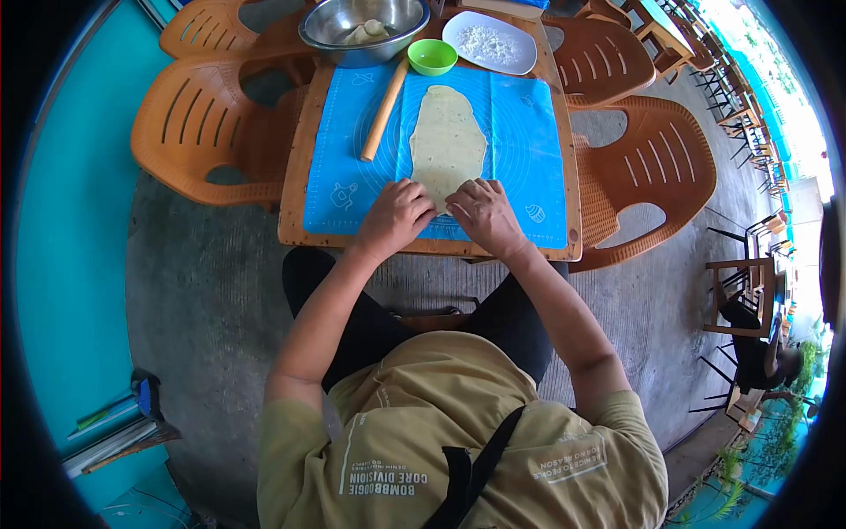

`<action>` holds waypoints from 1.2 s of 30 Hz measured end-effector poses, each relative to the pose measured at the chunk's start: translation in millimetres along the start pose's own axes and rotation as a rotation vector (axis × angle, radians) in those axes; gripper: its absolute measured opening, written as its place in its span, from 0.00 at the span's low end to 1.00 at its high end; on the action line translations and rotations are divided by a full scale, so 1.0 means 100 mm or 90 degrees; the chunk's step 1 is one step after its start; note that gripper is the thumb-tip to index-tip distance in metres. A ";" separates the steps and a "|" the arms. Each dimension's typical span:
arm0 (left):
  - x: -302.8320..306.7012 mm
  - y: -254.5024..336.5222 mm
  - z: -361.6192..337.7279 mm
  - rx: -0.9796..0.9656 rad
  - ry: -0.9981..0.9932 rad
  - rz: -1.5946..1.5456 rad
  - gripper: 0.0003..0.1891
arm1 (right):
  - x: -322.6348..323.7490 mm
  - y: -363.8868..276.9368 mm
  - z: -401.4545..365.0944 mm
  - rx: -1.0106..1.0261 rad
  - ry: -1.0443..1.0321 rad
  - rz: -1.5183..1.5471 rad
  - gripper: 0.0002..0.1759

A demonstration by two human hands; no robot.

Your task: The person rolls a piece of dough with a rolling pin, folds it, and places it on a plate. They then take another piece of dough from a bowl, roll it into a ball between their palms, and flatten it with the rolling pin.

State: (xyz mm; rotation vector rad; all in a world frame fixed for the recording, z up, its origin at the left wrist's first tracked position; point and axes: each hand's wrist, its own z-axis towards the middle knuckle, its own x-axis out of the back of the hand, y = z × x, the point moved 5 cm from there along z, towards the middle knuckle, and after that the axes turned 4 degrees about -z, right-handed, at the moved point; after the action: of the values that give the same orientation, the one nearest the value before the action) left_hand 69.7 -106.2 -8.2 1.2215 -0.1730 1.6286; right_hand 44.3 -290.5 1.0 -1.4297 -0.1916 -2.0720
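A long, flat sheet of pale dough (448, 141) lies lengthwise on a blue baking mat (529, 150). At its near end my left hand (401, 216) has its fingers curled onto the dough's left corner. Opposite it, my right hand (485, 216) is closed over the right corner, thumbs turned inward. The near edge between the hands is partly hidden by my fingers. Left of the dough rests a wooden rolling pin (385, 110), touched by neither hand.
Behind the mat stand a steel bowl (328, 51) with a dough lump inside, a green bowl (433, 58) and a white plate (520, 60) of flour. Orange chairs (198, 132) flank the wooden table (295, 189). Another person (760, 353) is far off at right.
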 end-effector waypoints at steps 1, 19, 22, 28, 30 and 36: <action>0.00 0.00 0.01 0.007 0.004 0.008 0.08 | 0.01 0.01 0.00 -0.002 0.004 0.007 0.11; -0.03 -0.01 0.05 -0.011 0.022 -0.006 0.10 | 0.08 0.08 -0.06 -0.003 0.001 0.016 0.12; -0.05 -0.06 0.07 0.006 0.015 0.026 0.12 | 0.12 0.10 -0.06 -0.023 0.009 0.013 0.13; 0.00 -0.07 0.03 0.011 0.011 0.001 0.15 | 0.21 0.12 -0.10 -0.026 -0.004 0.009 0.15; -0.02 -0.10 0.05 0.010 0.016 0.016 0.16 | 0.16 0.16 -0.08 -0.024 -0.003 0.003 0.16; 0.11 -0.04 0.02 -0.002 0.026 0.007 0.17 | 0.23 0.15 -0.12 -0.036 -0.003 0.017 0.17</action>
State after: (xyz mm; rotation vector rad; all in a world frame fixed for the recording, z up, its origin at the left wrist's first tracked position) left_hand 74.9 -98.4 -0.6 1.1861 -0.1581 1.6609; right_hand 37.3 -317.0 13.5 -1.4624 -0.1155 -2.0679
